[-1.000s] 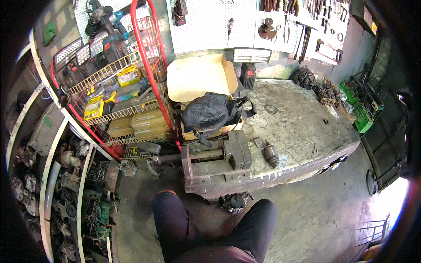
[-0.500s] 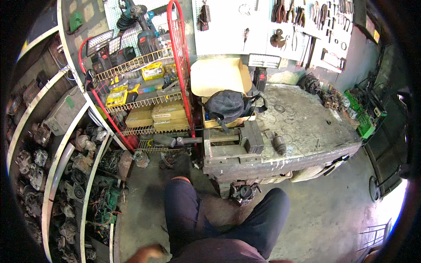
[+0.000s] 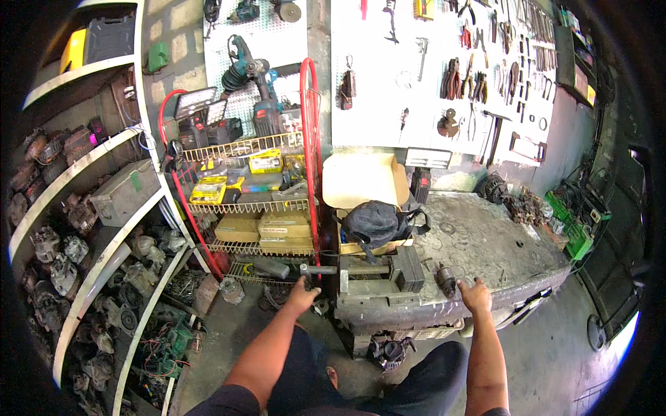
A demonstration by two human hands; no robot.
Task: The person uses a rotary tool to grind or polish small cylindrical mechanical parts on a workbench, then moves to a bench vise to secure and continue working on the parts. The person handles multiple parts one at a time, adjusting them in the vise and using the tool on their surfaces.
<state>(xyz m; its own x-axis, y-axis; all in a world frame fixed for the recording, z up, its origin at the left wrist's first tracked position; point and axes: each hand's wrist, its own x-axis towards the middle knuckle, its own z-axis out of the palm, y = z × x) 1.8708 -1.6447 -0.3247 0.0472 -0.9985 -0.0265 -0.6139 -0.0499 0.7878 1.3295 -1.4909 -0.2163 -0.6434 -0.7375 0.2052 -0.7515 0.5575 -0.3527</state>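
A heavy bench vise is fixed at the left front corner of the workbench. My left hand is at the outer end of its screw, with fingers curled round the dark vise handle; the grip is partly hidden. My right hand is held over the bench's front edge, fingers apart and holding nothing. Just left of its fingertips a dark cylindrical metal motor part lies on the bench. Behind the vise a black bag rests in an opened cardboard box.
The stained workbench has a work light and a heap of metal parts at its back. A red wire rack with tools and boxes stands left. Shelves of used parts line the far left; hand tools hang on a white board.
My view has tilted up, showing more of the wall. Both hands have come forward from low in view: the left to the vise handle, the right to the bench edge beside the motor part.
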